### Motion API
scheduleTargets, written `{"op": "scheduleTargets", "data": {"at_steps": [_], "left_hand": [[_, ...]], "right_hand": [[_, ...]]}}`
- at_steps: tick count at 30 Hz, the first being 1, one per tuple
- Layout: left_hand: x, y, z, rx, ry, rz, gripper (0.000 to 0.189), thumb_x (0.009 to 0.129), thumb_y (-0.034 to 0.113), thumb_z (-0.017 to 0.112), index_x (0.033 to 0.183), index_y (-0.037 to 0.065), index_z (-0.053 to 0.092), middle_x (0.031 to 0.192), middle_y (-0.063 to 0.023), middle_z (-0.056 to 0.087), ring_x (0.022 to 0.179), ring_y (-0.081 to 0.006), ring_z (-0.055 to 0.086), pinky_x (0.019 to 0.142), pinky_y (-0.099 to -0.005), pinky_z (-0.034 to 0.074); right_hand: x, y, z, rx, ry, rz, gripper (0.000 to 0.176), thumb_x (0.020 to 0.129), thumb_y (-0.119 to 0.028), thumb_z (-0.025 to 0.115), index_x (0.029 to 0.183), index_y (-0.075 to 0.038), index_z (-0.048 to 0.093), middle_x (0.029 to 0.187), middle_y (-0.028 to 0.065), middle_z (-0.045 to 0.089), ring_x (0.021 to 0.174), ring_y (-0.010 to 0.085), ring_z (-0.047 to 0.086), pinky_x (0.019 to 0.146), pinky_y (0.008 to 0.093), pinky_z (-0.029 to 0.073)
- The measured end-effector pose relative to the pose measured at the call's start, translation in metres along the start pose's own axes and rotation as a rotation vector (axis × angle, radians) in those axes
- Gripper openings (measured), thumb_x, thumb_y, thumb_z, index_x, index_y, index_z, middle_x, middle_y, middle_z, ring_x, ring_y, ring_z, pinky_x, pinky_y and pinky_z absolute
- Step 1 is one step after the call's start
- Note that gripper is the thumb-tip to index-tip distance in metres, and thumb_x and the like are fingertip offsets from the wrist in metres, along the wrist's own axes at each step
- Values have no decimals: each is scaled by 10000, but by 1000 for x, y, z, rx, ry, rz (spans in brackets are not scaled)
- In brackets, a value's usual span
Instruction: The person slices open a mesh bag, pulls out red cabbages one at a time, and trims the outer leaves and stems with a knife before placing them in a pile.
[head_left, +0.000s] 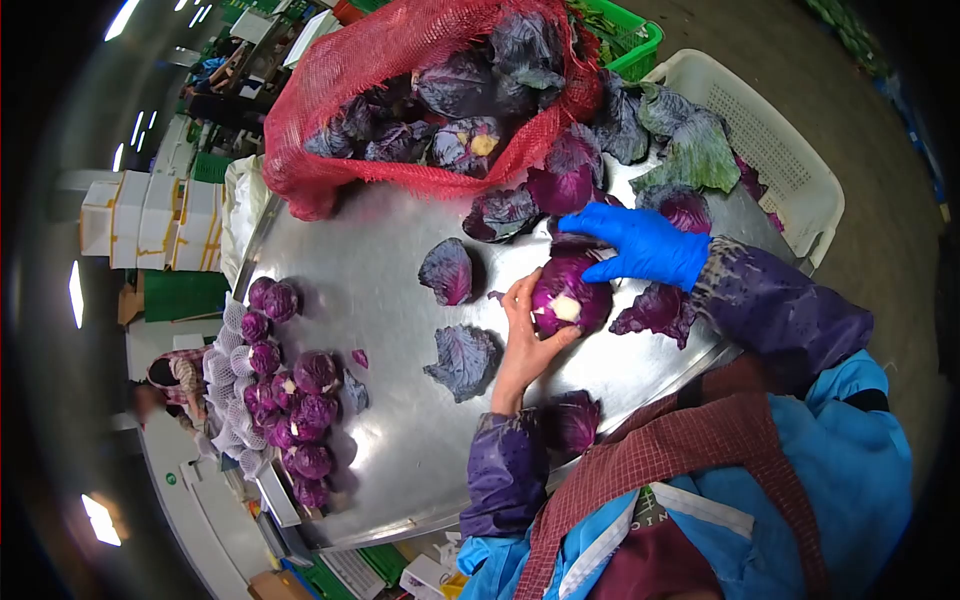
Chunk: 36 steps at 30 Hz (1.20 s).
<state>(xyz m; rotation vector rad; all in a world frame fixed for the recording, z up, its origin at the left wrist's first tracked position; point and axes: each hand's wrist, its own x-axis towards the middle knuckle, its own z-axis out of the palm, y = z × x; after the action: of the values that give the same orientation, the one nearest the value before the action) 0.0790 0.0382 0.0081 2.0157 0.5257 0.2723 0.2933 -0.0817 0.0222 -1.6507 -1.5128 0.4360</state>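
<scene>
A red cabbage (590,300) with its pale cut stem showing lies between my two hands over the metal table (390,400). My bare left hand (530,340) grips its left side, thumb near the stem and fingers curled along the edge. My right hand (645,248), in a blue glove, bends over the cabbage's upper side. An outer leaf (574,243) shows between its fingers and thumb. Loose leaves lie around: a curled leaf (446,272), a bluish leaf (463,362), and a purple leaf (656,314) beneath my right wrist. Another purple piece (572,420) sits by my left sleeve.
A red mesh sack (350,85) of unpeeled cabbages stands at the far edge. Trimmed cabbages (300,410) are grouped at the left, beside white foam nets (225,400). A white basket (770,120) and a green crate (640,50) stand beyond. Another person (180,380) is at left.
</scene>
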Motion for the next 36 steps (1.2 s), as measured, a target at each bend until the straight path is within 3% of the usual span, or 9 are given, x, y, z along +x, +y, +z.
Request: {"op": "scheduleTargets", "data": {"at_steps": [4, 7, 9, 16, 21, 25, 29, 32, 36], "left_hand": [[0, 1, -9, 9, -135, -19, 973, 614, 286, 810, 1392, 106, 253, 1315, -171, 320, 1220, -320, 355, 1037, -395, 321], [0, 1, 6, -287, -36, -145, 995, 595, 267, 815, 1385, 58, 247, 1342, -182, 320, 1224, -301, 368, 1031, -389, 326], [2, 14, 22, 150, 176, 10, 1012, 571, 253, 817, 1370, 6, 246, 1317, -197, 323, 1205, -298, 378, 1017, -383, 325], [11, 13, 29, 69, 274, -20, 872, 572, 262, 786, 1229, -31, 294, 1141, -193, 348, 1074, -298, 406, 943, -388, 355], [3, -2, 23, -199, 232, -112, 830, 581, 262, 778, 1205, -25, 312, 1136, -187, 362, 1077, -289, 407, 941, -383, 356], [7, 4, 25, -78, 272, -131, 781, 603, 279, 772, 1182, -23, 345, 1111, -186, 350, 1071, -300, 392, 947, -390, 343], [8, 5, 23, 208, 294, -130, 748, 653, 279, 750, 1228, -3, 363, 1204, -164, 315, 1130, -235, 376, 964, -372, 343], [0, 0, 18, -579, 270, -323, 786, 700, 196, 734, 1334, 99, 279, 1227, -164, 345, 1116, -296, 429, 962, -351, 364], [-6, -8, 10, -900, 401, -481, 736, 752, 225, 711, 1325, 131, 259, 1255, -164, 390, 1114, -295, 481, 858, -522, 484]], "right_hand": [[12, 3, 1, -119, -306, 78, 455, 756, -413, 647, 1080, -98, 596, 982, 87, 603, 874, 299, 603, 748, 376, 486], [6, 1, 5, -236, -261, -70, 403, 781, -387, 626, 1053, -91, 594, 905, 90, 596, 827, 296, 604, 693, 376, 490], [5, -6, 7, -313, -190, -216, 254, 782, -298, 610, 933, -94, 595, 803, 79, 564, 734, 280, 607, 615, 387, 489], [18, -7, 3, -552, -257, -320, 116, 706, -175, 600, 786, -103, 557, 716, 55, 554, 623, 281, 603, 528, 398, 476], [9, 78, -33, -70, 182, 450, 290, 736, -257, 670, 876, -14, 593, 809, 169, 627, 647, 303, 624, 565, 366, 485], [-6, -6, -12, 141, -198, 539, 516, 734, -441, 702, 975, -9, 556, 807, 148, 637, 704, 271, 630, 649, 332, 496], [-19, -13, 14, 71, -44, 372, 350, 717, -284, 721, 899, -15, 589, 749, 118, 614, 676, 195, 597, 628, 318, 472], [-17, 10, 13, 247, -60, 481, 251, 720, -204, 675, 868, -17, 593, 750, 128, 624, 682, 236, 614, 631, 337, 479], [-27, 68, 3, 33, 121, 437, 162, 710, -139, 626, 834, -37, 601, 723, 147, 618, 660, 279, 618, 605, 371, 473]]}}
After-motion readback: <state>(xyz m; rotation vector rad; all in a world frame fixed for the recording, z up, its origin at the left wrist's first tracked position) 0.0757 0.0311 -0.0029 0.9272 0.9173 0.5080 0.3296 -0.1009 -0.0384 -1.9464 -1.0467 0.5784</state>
